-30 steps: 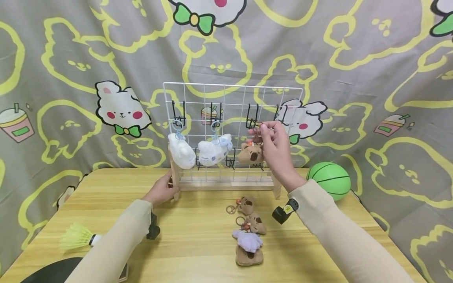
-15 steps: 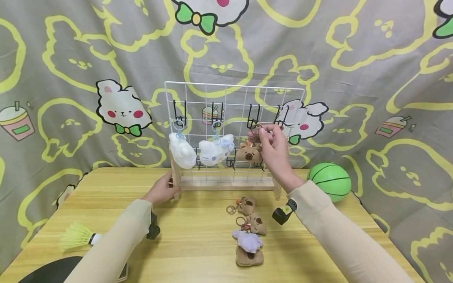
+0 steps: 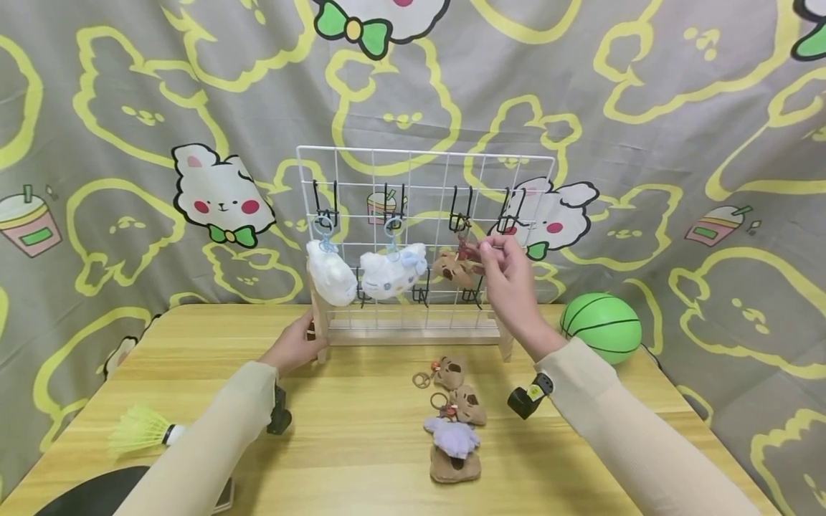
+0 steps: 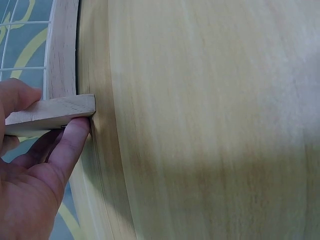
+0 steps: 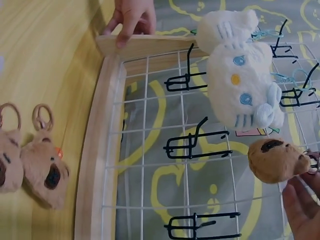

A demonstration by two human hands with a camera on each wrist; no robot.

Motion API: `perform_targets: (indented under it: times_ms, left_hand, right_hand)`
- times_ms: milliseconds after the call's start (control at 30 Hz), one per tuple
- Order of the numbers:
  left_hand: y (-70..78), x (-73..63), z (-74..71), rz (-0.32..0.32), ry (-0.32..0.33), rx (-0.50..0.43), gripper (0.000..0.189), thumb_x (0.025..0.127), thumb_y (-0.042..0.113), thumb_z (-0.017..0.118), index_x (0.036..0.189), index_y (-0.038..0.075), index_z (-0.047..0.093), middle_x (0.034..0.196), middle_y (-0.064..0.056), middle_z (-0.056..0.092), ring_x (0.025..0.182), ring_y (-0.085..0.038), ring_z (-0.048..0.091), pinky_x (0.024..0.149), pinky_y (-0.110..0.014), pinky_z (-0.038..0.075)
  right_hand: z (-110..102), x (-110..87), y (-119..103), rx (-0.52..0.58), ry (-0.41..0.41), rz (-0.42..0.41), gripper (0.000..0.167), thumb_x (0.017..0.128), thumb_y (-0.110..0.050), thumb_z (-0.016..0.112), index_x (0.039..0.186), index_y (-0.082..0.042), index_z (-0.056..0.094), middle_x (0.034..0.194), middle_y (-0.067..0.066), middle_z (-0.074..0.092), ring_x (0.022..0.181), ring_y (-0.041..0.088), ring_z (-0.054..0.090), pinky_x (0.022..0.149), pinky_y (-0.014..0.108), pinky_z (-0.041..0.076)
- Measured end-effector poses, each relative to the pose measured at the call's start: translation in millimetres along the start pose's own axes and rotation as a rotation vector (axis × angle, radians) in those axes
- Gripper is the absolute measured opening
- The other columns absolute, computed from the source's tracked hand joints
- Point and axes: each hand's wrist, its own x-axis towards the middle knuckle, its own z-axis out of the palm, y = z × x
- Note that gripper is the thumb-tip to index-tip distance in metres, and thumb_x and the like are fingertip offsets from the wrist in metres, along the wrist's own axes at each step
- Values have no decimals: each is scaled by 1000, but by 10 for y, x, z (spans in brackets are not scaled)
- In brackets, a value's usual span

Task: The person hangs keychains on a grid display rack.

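Observation:
My left hand (image 3: 295, 345) grips the wooden upright (image 4: 60, 111) at the left end of a white wire grid rack (image 3: 413, 154), thumb on one side and fingers on the other. At the rack's upper row, my right hand (image 3: 510, 276) pinches the edge of a brown plush keychain (image 3: 454, 268) below a black hook (image 3: 461, 209). The plush tilts, its dark nose facing out in the right wrist view, and the fingertips sit at its ring end. Two white plush keychains, a left one (image 3: 331, 274) and one with a blue bow (image 3: 392, 271), hang from hooks beside it.
Two brown plush keychains (image 3: 449, 373) with rings lie on the table before the rack. A lilac plush (image 3: 454, 437) rests on another brown one (image 3: 454, 469) nearer me. A green ball (image 3: 601, 327) sits at right, a yellow shuttlecock (image 3: 143, 431) at left, a black round object (image 3: 90, 494) front left.
My right hand has moved slightly down and right, from the ring at the hook to the edge of the brown plush. That plush has turned and tilted. The left hand has stayed on the upright.

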Motion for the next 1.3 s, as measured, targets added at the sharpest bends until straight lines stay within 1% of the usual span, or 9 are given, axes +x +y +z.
perform_targets:
  times_ms: [33,167,400,600,667,767,933,1100,1300]
  left_hand:
    - [7,-1,-1,3,1,-1,76,98,4,57,163,-6,20,137,-36,54,123,-47,59,86,-39,59]
    - [14,-7,-5,4,-3,-16,75,98,4,57,162,-7,21,135,-38,54,120,-47,61,81,-38,60]
    - [-9,7,9,-5,-11,-29,72,99,3,55,162,-5,22,136,-38,53,119,-47,62,79,-37,60]
    - [-2,20,2,12,-9,-15,74,98,3,55,163,-6,21,139,-39,52,122,-49,61,80,-39,61]
    - [9,14,-2,17,-9,-11,75,99,3,56,163,-6,19,139,-39,52,122,-49,61,81,-40,61]
    - [4,1,-8,18,-8,-7,75,99,4,56,163,-6,19,139,-38,52,120,-48,61,80,-40,61]
    - [-30,-1,-26,2,0,-5,77,98,4,56,164,-4,18,140,-36,52,123,-47,59,81,-36,59]
    - [-56,7,-35,3,0,1,77,98,3,55,165,-4,18,141,-38,51,124,-50,59,83,-38,60]
    - [-73,40,-8,16,5,2,75,97,3,56,164,-4,21,141,-37,52,124,-50,59,85,-39,60]
  right_hand:
    - [-16,-14,-2,-11,-8,-3,27,112,-12,43,129,8,51,134,27,68,117,14,71,101,26,58]
    - [-84,-100,-30,-93,-19,-36,26,112,-11,43,129,7,52,135,26,68,129,34,66,110,30,53]
    - [-184,-302,-21,-188,31,-140,27,111,-10,45,128,8,54,134,24,68,129,33,66,104,8,47]
    - [-171,-504,34,-211,25,-333,20,107,-2,51,121,10,60,123,23,73,116,17,69,101,9,50]
    - [-136,-580,89,-212,-32,-378,17,105,2,54,117,10,61,117,21,74,109,18,70,97,11,53]
    - [-58,-708,193,-241,-170,-375,16,103,1,57,117,8,61,113,19,75,103,27,73,94,19,58]
    - [70,-894,419,-357,-445,-219,20,104,-13,62,121,-2,63,107,10,76,96,20,74,90,30,62]
    - [148,-973,663,-437,-682,-68,15,104,-16,63,112,-4,67,100,5,76,91,11,71,82,24,60]
    - [184,-1026,800,-471,-782,-34,8,98,-5,68,105,-2,65,92,3,70,83,6,66,74,22,58]
